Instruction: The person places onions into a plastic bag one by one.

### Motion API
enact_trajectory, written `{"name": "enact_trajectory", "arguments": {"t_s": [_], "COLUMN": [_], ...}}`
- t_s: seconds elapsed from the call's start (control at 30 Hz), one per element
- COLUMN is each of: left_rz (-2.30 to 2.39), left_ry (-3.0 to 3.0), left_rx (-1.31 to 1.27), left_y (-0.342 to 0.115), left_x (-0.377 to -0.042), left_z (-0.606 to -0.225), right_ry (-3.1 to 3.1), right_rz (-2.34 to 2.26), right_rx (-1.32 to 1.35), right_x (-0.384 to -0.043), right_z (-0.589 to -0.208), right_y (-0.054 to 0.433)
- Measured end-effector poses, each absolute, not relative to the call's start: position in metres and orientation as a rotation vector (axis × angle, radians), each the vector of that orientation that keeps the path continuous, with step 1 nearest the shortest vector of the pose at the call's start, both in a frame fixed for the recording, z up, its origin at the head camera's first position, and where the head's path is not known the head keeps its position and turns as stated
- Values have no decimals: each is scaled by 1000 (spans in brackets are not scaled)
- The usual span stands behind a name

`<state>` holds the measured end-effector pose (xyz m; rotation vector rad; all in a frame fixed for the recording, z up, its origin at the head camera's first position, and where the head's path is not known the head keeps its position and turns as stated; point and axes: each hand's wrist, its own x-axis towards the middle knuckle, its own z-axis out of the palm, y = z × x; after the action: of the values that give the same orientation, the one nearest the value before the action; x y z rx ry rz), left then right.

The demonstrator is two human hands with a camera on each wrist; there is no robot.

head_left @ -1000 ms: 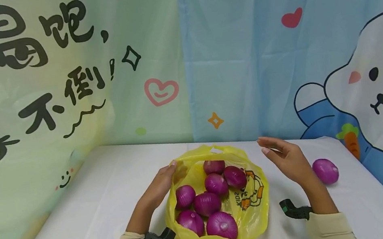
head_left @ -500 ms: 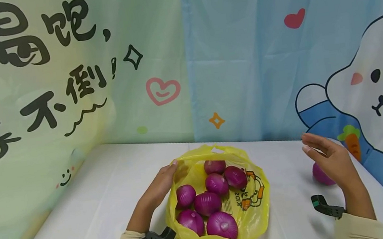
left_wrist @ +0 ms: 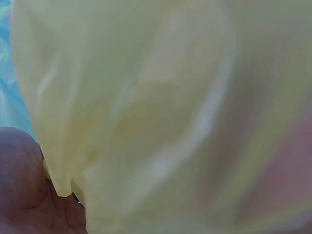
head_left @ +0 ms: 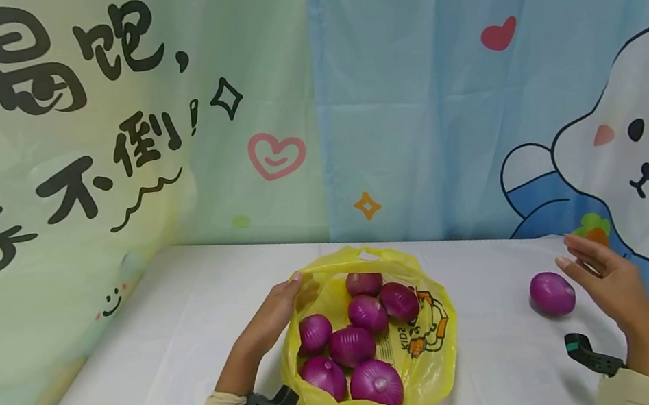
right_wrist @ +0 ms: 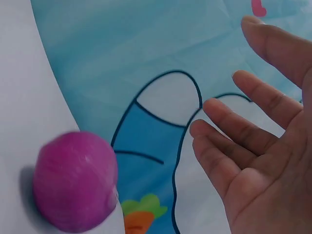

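Observation:
A yellow plastic bag (head_left: 450,365) stands with its mouth wide, and several red onions (head_left: 352,345) lie inside it. My left hand (head_left: 271,317) holds the bag's left rim; in the left wrist view the yellow film hides most of that hand (left_wrist: 22,180). To the right of the bag, a single red onion (head_left: 552,294) rests on the white tabletop. Just right of this onion my right hand (head_left: 613,283) hovers with relaxed fingers, apart from it. The right wrist view has the same onion (right_wrist: 75,181) at lower left and the bare palm (right_wrist: 258,161) at right.
The white table (head_left: 154,365) ends at a printed cloth backdrop (head_left: 378,119) behind and along both sides. A black wrist camera (head_left: 266,404) is on the left wrist and another black camera (head_left: 592,355) on the right.
My right hand has moved right, away from the bag and past the lone onion, which it partly covered half a second ago. The left hand and bag have stayed in place.

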<state>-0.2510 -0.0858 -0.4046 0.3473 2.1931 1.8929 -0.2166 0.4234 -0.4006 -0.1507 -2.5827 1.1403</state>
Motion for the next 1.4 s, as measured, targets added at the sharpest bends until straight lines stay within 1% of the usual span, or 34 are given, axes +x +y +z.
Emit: {"name": "enact_trajectory", "arguments": {"t_s": [0.13, 0.37, 0.63, 0.77, 1.03, 1.2, 1.4], "left_rz": [1887, 1889, 1883, 1882, 1881, 1882, 1878], "left_ry": [2181, 2185, 2168, 2157, 2156, 2151, 2167], "left_rx": [357, 358, 379, 387, 375, 380, 388], "left_y": [-86, -85, -86, -86, -85, -85, -84], "left_x": [-251, -251, -251, -251, -251, -252, -251], "left_z": [-405, -406, -405, -405, -406, -407, -407], "right_ry": [-2652, -2724, -2948, -2985, -3014, -3023, -3028], "right_rz": [1143, 1208, 1157, 1134, 1053, 1009, 990], "right_rx": [-203, -174, -138, -175, -345, -313, -305], "right_x": [-220, -226, -231, -234, -238, -242, -242], "right_z": [-404, -414, -425, -426, -437, -443, -441], "right_y": [426, 429, 437, 440, 447, 446, 443]}}
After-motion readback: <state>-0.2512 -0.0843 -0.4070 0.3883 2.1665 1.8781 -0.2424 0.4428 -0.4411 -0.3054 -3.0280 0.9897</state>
